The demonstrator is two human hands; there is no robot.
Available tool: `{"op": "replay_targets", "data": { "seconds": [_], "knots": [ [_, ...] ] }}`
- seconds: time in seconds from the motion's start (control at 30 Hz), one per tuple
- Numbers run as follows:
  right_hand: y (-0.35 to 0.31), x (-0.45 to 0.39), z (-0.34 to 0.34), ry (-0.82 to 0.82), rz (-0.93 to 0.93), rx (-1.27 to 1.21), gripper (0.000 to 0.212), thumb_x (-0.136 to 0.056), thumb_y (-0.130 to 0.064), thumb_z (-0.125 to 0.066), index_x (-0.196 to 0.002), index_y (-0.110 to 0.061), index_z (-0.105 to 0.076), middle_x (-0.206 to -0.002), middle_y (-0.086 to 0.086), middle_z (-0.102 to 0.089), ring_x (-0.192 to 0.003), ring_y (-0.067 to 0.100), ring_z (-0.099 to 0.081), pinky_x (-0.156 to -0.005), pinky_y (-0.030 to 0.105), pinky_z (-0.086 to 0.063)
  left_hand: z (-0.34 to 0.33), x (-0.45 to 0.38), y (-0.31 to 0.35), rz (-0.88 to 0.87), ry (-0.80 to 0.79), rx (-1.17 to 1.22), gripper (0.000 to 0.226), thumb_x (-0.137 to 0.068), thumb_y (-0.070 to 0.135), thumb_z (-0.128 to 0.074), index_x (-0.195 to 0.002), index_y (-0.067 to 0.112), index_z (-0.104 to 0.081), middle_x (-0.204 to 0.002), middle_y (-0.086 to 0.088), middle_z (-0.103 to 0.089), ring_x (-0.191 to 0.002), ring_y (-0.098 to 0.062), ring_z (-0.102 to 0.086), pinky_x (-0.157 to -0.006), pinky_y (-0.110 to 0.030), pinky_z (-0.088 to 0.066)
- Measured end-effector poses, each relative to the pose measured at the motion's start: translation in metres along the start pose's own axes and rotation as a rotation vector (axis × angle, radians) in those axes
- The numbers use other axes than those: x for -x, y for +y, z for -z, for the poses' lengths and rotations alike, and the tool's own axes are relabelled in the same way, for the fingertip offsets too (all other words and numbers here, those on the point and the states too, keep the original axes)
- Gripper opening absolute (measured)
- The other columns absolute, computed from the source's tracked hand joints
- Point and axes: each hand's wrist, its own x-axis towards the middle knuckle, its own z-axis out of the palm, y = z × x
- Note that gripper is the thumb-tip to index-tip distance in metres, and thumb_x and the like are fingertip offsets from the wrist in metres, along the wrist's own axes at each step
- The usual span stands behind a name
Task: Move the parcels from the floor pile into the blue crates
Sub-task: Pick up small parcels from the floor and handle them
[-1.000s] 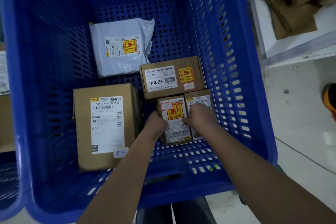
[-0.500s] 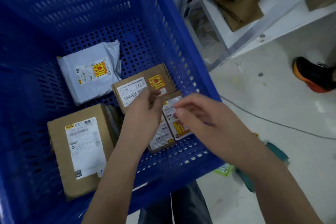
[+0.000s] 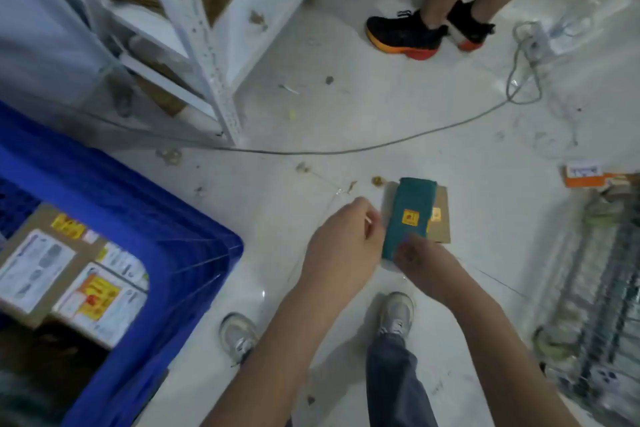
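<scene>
Both our hands reach over the white floor (image 3: 433, 135): right hand (image 3: 427, 265) touches the near end of the teal rectangular parcel (image 3: 408, 215), grip unclear; left hand (image 3: 341, 246) loosely curled beside it, holding nothing. Blue plastic crate (image 3: 194, 253) sits left, holding brown cardboard boxes (image 3: 45, 260).
</scene>
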Motion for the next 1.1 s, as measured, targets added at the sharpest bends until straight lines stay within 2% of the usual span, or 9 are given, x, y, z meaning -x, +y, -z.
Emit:
{"op": "replay_targets", "data": {
  "seconds": [0.07,0.2,0.3,0.43,0.6,0.73,0.83,1.0,1.1],
  "knots": [
    [0.05,-0.009,-0.016,-0.146,-0.087,-0.019,0.018,-0.091,-0.025,-0.052,-0.1,-0.011,-0.06,-0.1,0.008,-0.063,-0.096,0.026,-0.059,-0.081,0.03,-0.046,-0.063,-0.021,-0.021,0.093,-0.24,-0.265,0.02,-0.094,0.022,-0.042,-0.109,0.013,-0.053,-0.111,-0.008,-0.063,-0.104,-0.03,-0.059,-0.085,-0.035,-0.047],
    [0.142,-0.012,-0.041,-0.398,-0.328,-0.516,0.013,-0.093,-0.008,-0.048,-0.083,-0.004,-0.055,-0.08,0.014,-0.056,-0.069,0.024,-0.054,-0.061,0.027,-0.044,-0.148,-0.034,-0.086,0.315,-0.737,-0.728,0.041,-0.096,0.021,-0.041,-0.134,0.008,-0.04,-0.139,-0.012,-0.047,-0.126,-0.028,-0.048,-0.103,-0.034,-0.04],
    [0.207,-0.021,-0.05,-0.5,-0.436,-0.574,0.019,-0.091,-0.01,-0.049,-0.072,-0.01,-0.046,-0.07,0.01,-0.05,-0.054,0.017,-0.048,-0.049,0.024,-0.039,-0.179,-0.042,-0.112,0.58,-0.589,-0.77,0.029,-0.096,0.019,-0.041,-0.122,0.009,-0.048,-0.131,-0.008,-0.054,-0.12,-0.024,-0.054,-0.1,-0.03,-0.043],
    [0.275,-0.05,-0.052,-0.407,-0.382,-0.545,0.008,-0.087,-0.013,-0.048,-0.08,-0.012,-0.052,-0.081,0.007,-0.06,-0.069,0.019,-0.056,-0.055,0.021,-0.042,-0.238,-0.068,-0.099,0.538,-0.517,-0.709,0.013,-0.097,0.018,-0.037,-0.102,0.014,-0.048,-0.103,-0.005,-0.059,-0.115,-0.024,-0.056,-0.087,-0.027,-0.043],
    [0.334,-0.098,-0.055,-0.343,-0.446,-0.641,0.009,-0.09,-0.015,-0.047,-0.091,-0.008,-0.054,-0.073,0.003,-0.059,-0.059,0.013,-0.055,-0.052,0.02,-0.043,-0.33,-0.123,-0.063,0.507,-0.54,-0.601,0.039,-0.096,0.025,-0.039,-0.133,0.014,-0.043,-0.14,-0.008,-0.049,-0.125,-0.023,-0.048,-0.098,-0.027,-0.037],
    [0.359,-0.144,-0.061,-0.236,-0.458,-0.625,0.014,-0.09,-0.02,-0.051,-0.1,-0.011,-0.055,-0.099,0.012,-0.064,-0.082,0.021,-0.056,-0.07,0.027,-0.043,-0.393,-0.17,-0.039,0.478,-0.55,-0.344,0.043,-0.093,0.023,-0.042,-0.136,0.014,-0.043,-0.137,-0.011,-0.051,-0.123,-0.027,-0.049,-0.101,-0.032,-0.039],
    [0.371,-0.18,-0.067,-0.161,-0.435,-0.568,0.03,-0.09,-0.024,-0.051,-0.117,-0.011,-0.053,-0.097,0.006,-0.063,-0.086,0.021,-0.058,-0.072,0.027,-0.043,-0.433,-0.2,-0.044,0.552,-0.561,-0.085,0.057,-0.091,0.021,-0.046,-0.145,0.015,-0.028,-0.144,-0.009,-0.042,-0.127,-0.026,-0.044,-0.106,-0.033,-0.035],
    [0.389,-0.255,-0.095,-0.088,-0.329,-0.395,0.041,-0.092,-0.028,-0.047,-0.129,-0.011,-0.044,-0.126,0.009,-0.054,-0.111,0.025,-0.054,-0.086,0.032,-0.044,-0.484,-0.249,-0.098,0.602,-0.508,0.066,0.06,-0.089,0.029,-0.05,-0.141,0.024,-0.02,-0.14,0.001,-0.036,-0.106,-0.013,-0.039,-0.075,-0.024,-0.037],
    [0.396,-0.299,-0.115,-0.026,-0.304,-0.394,0.049,-0.091,-0.028,-0.05,-0.135,-0.009,-0.038,-0.134,0.012,-0.047,-0.121,0.027,-0.048,-0.094,0.034,-0.042,-0.502,-0.27,-0.138,0.533,-0.515,0.148,0.064,-0.091,0.025,-0.051,-0.144,0.033,-0.016,-0.148,0.005,-0.032,-0.124,-0.016,-0.039,-0.097,-0.031,-0.037]
  ]
}}
